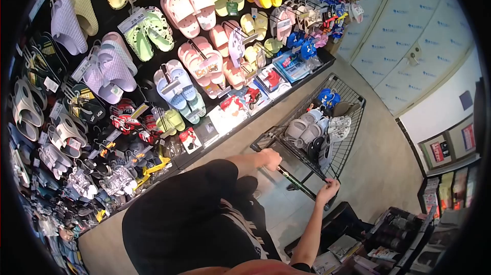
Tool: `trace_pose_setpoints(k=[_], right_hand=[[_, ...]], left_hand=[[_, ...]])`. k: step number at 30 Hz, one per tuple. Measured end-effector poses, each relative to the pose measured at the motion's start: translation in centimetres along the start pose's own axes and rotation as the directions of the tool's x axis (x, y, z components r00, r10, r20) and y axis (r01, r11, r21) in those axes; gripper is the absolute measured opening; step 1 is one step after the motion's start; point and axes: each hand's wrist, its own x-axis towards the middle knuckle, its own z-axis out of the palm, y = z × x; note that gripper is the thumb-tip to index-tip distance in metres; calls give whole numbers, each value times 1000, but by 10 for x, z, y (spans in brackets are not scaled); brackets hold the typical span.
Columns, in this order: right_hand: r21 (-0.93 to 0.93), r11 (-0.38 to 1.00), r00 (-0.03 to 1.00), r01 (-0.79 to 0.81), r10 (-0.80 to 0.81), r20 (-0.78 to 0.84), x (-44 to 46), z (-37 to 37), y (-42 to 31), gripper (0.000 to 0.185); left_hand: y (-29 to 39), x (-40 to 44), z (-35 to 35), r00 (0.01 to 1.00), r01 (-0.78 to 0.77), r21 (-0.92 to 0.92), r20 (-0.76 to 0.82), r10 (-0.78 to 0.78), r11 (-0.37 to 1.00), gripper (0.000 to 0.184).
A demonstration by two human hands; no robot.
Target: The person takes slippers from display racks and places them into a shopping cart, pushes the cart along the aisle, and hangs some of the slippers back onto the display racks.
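A wire shopping cart (pixel 353 137) stands in front of me, holding several pairs of slippers, among them grey ones (pixel 303 130) and a blue pair (pixel 328 98). My left hand (pixel 269 159) is wrapped round the left part of the dark cart handle (pixel 296 182). At the handle's right end is my right hand (pixel 328 191), its fingers closed by the corner of the cart; what lies inside them is partly hidden.
Display racks of slippers (pixel 199 65) run along the left and top, with boxed goods on a low ledge (pixel 240 129). A covered double door (pixel 404 45) is at the upper right. Dark bins of merchandise (pixel 394 234) stand at the lower right.
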Motion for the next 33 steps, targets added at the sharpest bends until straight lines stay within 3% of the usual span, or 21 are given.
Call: trace_pose_setpoints(k=[2,4,6,10,14,16,20,21,24,25,26,28,29,30,31,32,33], right_hand=[[-190,967,986,167,-168,9,7,-16,15,24],[-205,965,986,164,-159,43,4,-17,16,22],[-227,974,1000,4,1,24,8,-4,12,22],[-436,894,991,-102,130,35,15,4,-40,21],[-548,832,997,82,-62,54,39,21,-29,21],[-531,846,993,-34,88,77,57,26,-37,22],[-548,836,989,9,73,127,95,37,-28,22],[-538,842,981,-40,135,138,104,38,-29,22],[-562,827,982,-10,114,150,128,45,-14,21],[-560,828,979,-16,126,158,136,47,-11,18],[-566,825,979,-9,123,164,142,48,-9,18],[-598,800,975,-46,165,146,154,53,-11,16],[-590,806,975,-45,164,151,161,55,-13,14],[-596,802,975,-38,162,155,169,58,-14,14],[-622,781,969,-54,190,155,176,60,-20,16],[-649,757,963,-69,221,156,181,61,-24,18],[-656,752,961,-64,224,163,187,61,-20,18]], left_hand=[[-6,4,-1,1000,-3,-2,10,3,1000,41],[-11,9,-8,998,-55,-5,44,55,999,37],[-15,15,-17,995,-60,-18,73,61,998,36],[-31,30,-22,995,-66,-24,79,68,998,36],[-38,48,-48,997,-70,-20,37,71,997,33],[-43,64,-59,997,-68,2,48,68,998,31],[-52,95,-83,996,-92,56,-8,93,994,29],[-56,102,-91,995,-93,48,-16,94,994,29],[-61,114,-117,976,-217,42,-18,218,975,63],[-65,119,-119,969,-238,31,-55,240,971,77],[-66,127,-120,969,-237,22,-59,238,971,77],[-69,139,-123,930,-136,-446,-366,-42,885,67],[-69,138,-136,903,-106,-425,-420,-92,899,36],[-72,148,-134,902,-109,-434,-421,-94,894,36],[-72,155,-130,789,-160,-385,-603,-116,909,26],[-72,161,-126,642,-197,-330,-755,-133,923,26],[-76,172,-128,727,-164,-345,-676,-123,924,45]])
